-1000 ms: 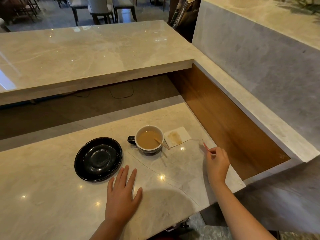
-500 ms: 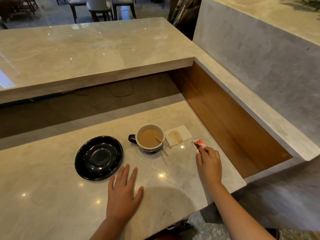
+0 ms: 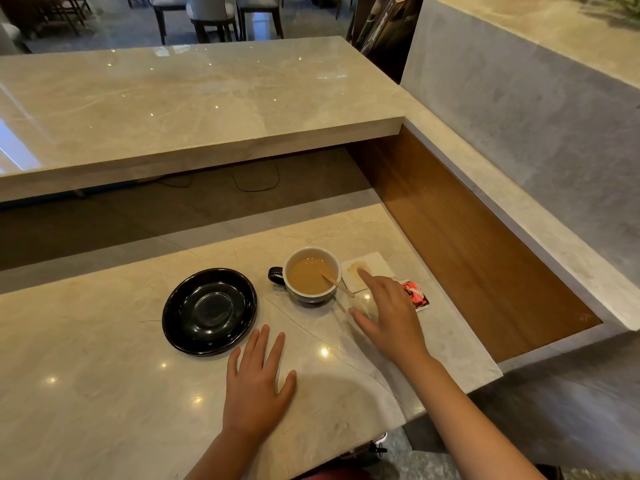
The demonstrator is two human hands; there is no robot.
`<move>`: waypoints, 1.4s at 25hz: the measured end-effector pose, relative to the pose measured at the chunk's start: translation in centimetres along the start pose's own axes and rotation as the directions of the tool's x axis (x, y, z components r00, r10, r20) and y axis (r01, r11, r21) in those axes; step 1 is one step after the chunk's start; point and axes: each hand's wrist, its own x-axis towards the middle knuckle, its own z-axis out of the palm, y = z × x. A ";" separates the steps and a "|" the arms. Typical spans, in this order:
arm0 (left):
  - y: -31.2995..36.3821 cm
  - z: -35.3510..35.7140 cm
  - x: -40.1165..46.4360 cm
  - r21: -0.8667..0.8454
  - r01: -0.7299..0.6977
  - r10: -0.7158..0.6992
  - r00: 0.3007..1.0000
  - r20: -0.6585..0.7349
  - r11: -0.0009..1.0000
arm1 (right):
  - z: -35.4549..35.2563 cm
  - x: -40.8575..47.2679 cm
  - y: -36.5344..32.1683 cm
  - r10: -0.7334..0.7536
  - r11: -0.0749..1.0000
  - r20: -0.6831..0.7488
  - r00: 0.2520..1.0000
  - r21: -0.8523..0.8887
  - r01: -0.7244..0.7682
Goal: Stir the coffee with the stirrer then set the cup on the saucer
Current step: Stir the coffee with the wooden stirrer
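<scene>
A dark cup (image 3: 313, 296) with a white inside holds milky coffee and stands on the marble counter, its handle pointing left. A wooden stirrer (image 3: 338, 285) leans in it over the right rim. An empty black saucer (image 3: 210, 310) lies to the cup's left. My right hand (image 3: 388, 315) hovers just right of the cup with fingers spread, the forefinger stretched over a stained white napkin (image 3: 375, 266); it holds nothing. Flat on the counter below the saucer rests my left hand (image 3: 258, 386), fingers apart.
A red sachet (image 3: 417, 296) lies on the counter behind my right hand. A wooden side panel (image 3: 467, 244) drops off beyond the counter's right edge. A higher marble shelf (image 3: 194, 105) overhangs at the back.
My right hand let go of the red sachet on the counter and moved left toward the cup and stirrer, opening its fingers. The left hand stayed flat.
</scene>
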 end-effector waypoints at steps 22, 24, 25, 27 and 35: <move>0.0 0.1 0.1 -0.008 0.018 -0.018 1.000 0.014 1.000 | 1.8 7.4 -4.0 0.267 0.859 0.019 0.963 0.448 -0.247; 0.0 0.1 0.1 -0.003 0.021 -0.021 1.000 0.017 1.000 | 1.8 7.4 -4.0 0.277 0.833 0.057 0.959 0.484 -0.269; 0.0 0.1 0.1 -0.001 0.021 -0.021 1.000 0.018 1.000 | 1.8 7.4 -3.9 0.265 0.835 0.063 0.962 0.483 -0.262; 0.1 0.1 0.1 -0.004 0.019 -0.019 1.000 0.017 1.000 | 1.6 7.5 -3.7 0.208 0.877 0.036 0.977 0.436 -0.203; 0.1 -0.2 0.1 -0.029 0.006 -0.006 1.000 0.003 1.000 | -1.1 5.3 -1.8 0.157 0.939 0.089 0.984 0.294 -0.176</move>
